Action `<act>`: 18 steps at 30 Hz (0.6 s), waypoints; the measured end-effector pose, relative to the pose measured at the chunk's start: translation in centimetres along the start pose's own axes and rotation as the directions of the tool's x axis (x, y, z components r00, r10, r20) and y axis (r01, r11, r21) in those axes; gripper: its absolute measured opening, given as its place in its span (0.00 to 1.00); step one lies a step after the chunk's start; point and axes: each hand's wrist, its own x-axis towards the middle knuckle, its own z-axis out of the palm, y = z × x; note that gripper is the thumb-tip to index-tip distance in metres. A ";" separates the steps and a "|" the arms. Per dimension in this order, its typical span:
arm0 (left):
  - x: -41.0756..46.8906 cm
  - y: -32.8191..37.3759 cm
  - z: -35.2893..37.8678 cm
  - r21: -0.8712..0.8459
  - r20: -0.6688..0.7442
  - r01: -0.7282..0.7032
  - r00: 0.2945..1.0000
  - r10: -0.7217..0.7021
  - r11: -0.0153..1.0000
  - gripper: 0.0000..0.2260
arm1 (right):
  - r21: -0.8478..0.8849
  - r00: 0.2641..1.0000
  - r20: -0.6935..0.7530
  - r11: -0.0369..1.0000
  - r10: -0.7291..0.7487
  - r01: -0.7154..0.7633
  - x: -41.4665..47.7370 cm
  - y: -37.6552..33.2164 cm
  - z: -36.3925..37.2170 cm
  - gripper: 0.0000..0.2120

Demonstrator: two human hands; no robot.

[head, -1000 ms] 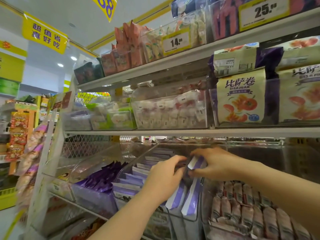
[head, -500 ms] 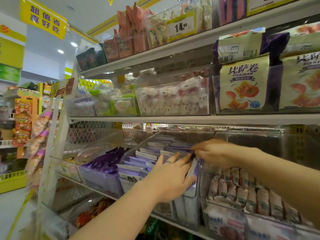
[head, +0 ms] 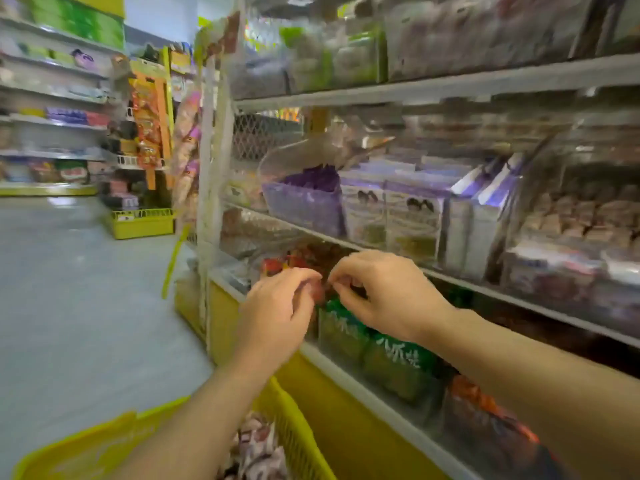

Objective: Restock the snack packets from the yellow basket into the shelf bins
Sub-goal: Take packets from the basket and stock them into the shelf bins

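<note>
While packets [head: 257, 446] lie in the yellow basket [head: 298, 422] below, left hand [head: 277, 317] and right hand [head: 384, 296] curl, grip unclear; restocking unfinished.

"Where is the yellow basket [head: 298, 431]?"

"Low down in front of the shelving. Its mesh wall is just beside the unit's yellow base."

"Anything in it?"

"A loose heap of snack packets [head: 256, 445], pale pink-white with dark patches. They're too blurred to read."

"And the shelf bins [head: 460, 233]?"

"Clear plastic, side by side on the middle shelf. The purple bin [head: 304, 209] on the left holds dark purple packets [head: 313, 176]. The middle bin [head: 363, 220] is packed with white-and-purple packets [head: 412, 209] standing upright in rows, and two at its right edge lean over. The right-hand bin [head: 554, 265] holds small brownish packets [head: 581, 216] in rows."
</note>
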 end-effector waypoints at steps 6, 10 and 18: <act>-13.6 -10.9 -2.6 0.187 0.110 0.416 0.891 -0.439 0.890 0.09 | 0.124 0.911 0.410 0.992 -0.038 -0.015 -1.7 -5.6 16.9 0.11; -19.5 -16.9 -3.0 0.291 0.166 0.539 0.785 -0.597 0.790 0.08 | 0.166 0.745 0.660 0.986 -0.096 -0.020 -2.7 -7.9 26.8 0.10; -27.2 -24.6 4.1 0.278 0.458 0.780 0.405 -0.791 0.560 0.10 | 0.164 0.452 0.877 0.985 -0.166 0.044 -5.3 -4.8 38.8 0.25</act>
